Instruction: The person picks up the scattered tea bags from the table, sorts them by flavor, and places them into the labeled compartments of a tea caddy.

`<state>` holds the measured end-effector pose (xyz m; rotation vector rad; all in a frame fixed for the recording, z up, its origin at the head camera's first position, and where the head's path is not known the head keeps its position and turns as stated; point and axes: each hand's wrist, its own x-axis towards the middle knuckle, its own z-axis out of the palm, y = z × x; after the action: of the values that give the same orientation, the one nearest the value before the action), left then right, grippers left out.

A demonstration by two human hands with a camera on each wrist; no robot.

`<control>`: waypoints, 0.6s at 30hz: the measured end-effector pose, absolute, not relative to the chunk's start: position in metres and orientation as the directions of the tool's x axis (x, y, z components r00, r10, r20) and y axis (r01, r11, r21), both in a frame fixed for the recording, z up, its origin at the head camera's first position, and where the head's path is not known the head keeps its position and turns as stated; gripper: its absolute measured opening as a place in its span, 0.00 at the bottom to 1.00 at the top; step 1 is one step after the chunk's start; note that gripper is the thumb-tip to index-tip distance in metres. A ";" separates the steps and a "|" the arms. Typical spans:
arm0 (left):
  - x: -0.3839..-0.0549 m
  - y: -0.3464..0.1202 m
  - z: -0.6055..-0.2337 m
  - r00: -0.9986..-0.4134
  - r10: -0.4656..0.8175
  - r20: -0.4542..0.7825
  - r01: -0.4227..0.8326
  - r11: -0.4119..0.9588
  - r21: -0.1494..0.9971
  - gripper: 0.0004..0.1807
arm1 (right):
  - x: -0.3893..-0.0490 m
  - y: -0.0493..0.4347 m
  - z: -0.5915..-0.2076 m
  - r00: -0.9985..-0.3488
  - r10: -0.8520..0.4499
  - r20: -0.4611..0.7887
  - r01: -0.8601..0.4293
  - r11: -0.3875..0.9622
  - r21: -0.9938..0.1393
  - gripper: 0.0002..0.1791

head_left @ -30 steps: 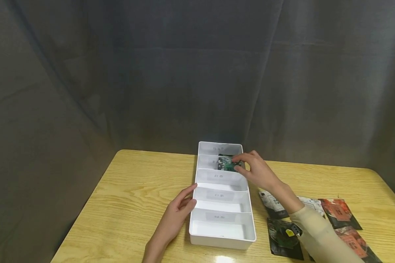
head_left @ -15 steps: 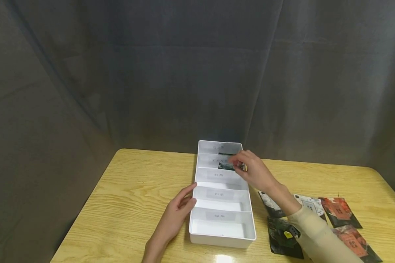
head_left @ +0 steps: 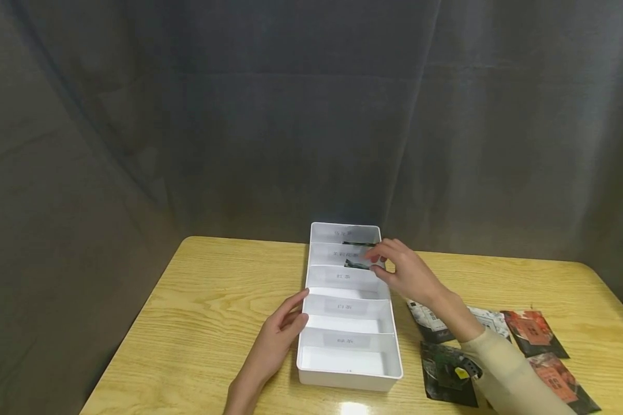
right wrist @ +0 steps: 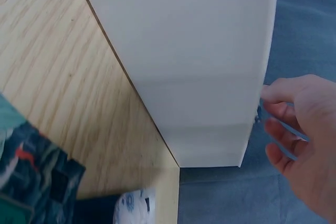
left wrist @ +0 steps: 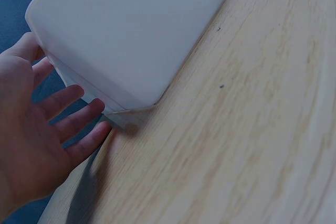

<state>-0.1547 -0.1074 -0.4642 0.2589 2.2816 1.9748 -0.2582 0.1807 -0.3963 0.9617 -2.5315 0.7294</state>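
Observation:
A long white box [head_left: 350,381] with a row of labelled compartments stands on the table. My left hand [head_left: 275,340] rests against its left side with loosely bent fingers; the left wrist view shows the hand [left wrist: 42,124] at the outer wall. My right hand [head_left: 407,274] hovers over the second compartment from the back, thumb and fingers apart. Beneath its fingertips, a dark green packet [head_left: 355,264] lies low in that compartment, partly hidden. Another dark packet [head_left: 357,243] shows its top edge in the farthest compartment.
Right of the box lie several flat packets: a black-green one [head_left: 443,386], a white-and-black one [head_left: 428,320], a white one [head_left: 490,320], and two red-and-black ones [head_left: 535,334]. The right sleeve [head_left: 509,369] passes over them. A grey curtain [head_left: 291,115] hangs behind the table.
The green packet, upright at the right fingertips a second ago, has sunk into the second compartment. The right hand's fingers have come away from it. The left hand stays by the box.

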 end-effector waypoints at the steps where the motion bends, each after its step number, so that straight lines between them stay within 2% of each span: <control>1: -0.154 -0.107 -0.464 -0.979 0.199 0.030 0.058 0.138 0.989 0.26 | -0.258 0.182 -0.396 -0.717 -0.513 0.472 -0.686 0.640 -0.347 0.12; 8: -0.154 -0.107 -0.463 -0.980 0.196 0.036 0.063 0.134 0.989 0.25 | -0.254 0.198 -0.392 -0.756 -0.468 0.457 -0.641 0.672 -0.371 0.11; 18: -0.152 -0.104 -0.464 -0.976 0.212 0.044 0.072 0.124 0.990 0.25 | -0.242 0.234 -0.392 -0.797 -0.418 0.435 -0.576 0.743 -0.341 0.10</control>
<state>-0.1521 -0.1039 -0.4641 0.2882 2.2720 1.9903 -0.2422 0.2340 -0.3924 0.7697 -2.6128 0.6692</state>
